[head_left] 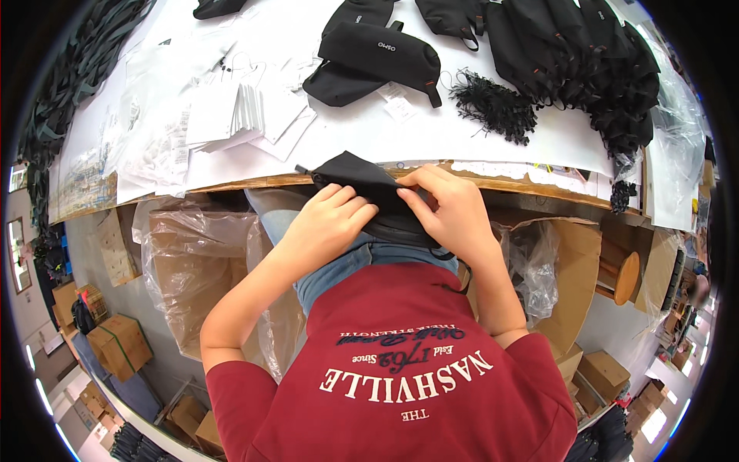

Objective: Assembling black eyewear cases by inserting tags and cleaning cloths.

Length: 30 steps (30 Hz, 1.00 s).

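Black fabric pouch (352,171) sits mid-frame, at the near edge of the white-topped desk (362,137); can't tell if they touch. On my remote feed, the left hand (336,209) has fingers curled over it, the right hand (445,202) pinches its edge, thumb to forefinger. I'd call the step hand-working that edge; next move likely calls for left steadying, right fingertips precise. Other black soft pouches (381,58) lie upper centre.

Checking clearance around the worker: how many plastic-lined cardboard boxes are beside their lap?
2: left box and right box, both below the table's front edge; others may be hidden.
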Each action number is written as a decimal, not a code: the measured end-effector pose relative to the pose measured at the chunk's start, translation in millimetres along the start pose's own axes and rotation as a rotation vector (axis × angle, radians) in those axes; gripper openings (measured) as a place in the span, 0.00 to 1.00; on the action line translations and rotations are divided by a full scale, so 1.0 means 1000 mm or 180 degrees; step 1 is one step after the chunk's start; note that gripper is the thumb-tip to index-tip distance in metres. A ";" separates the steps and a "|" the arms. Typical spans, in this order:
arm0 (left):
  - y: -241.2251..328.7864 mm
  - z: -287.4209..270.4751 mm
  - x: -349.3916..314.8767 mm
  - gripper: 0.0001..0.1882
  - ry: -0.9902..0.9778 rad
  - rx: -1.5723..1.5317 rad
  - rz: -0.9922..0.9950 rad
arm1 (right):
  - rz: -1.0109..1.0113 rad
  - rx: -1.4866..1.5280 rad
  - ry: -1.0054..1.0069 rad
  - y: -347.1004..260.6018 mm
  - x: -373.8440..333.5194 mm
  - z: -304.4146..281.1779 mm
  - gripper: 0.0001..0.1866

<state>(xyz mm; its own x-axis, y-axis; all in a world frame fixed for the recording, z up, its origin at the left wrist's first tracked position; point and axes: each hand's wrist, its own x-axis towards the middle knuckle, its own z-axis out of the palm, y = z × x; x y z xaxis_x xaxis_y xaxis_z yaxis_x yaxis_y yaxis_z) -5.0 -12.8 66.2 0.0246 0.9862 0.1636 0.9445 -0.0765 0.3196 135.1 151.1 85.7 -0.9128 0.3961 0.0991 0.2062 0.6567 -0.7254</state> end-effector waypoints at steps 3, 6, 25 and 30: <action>-0.002 -0.003 -0.003 0.11 0.0400 -0.0216 0.0040 | 0.0082 0.0047 -0.0169 -0.004 -0.005 0.001 0.06; -0.002 -0.001 -0.005 0.10 0.0466 -0.0297 0.0068 | 0.0000 0.0060 -0.0218 -0.007 -0.008 0.004 0.06; 0.011 0.000 -0.007 0.10 -0.0957 -0.1251 -0.0567 | 0.0357 0.1931 -0.1370 0.025 0.004 0.000 0.15; -0.004 -0.009 -0.023 0.11 -0.0708 -0.2009 -0.1680 | 0.0036 0.0492 -0.1880 0.054 -0.031 -0.002 0.39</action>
<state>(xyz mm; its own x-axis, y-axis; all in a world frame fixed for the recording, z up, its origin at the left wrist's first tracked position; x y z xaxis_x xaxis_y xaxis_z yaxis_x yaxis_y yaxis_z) -12.8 -36.6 69.9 -0.2415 0.9164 -0.3192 0.4922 0.3992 0.7736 175.6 175.4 44.5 -0.9611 -0.0495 -0.2716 0.2038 0.5363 -0.8191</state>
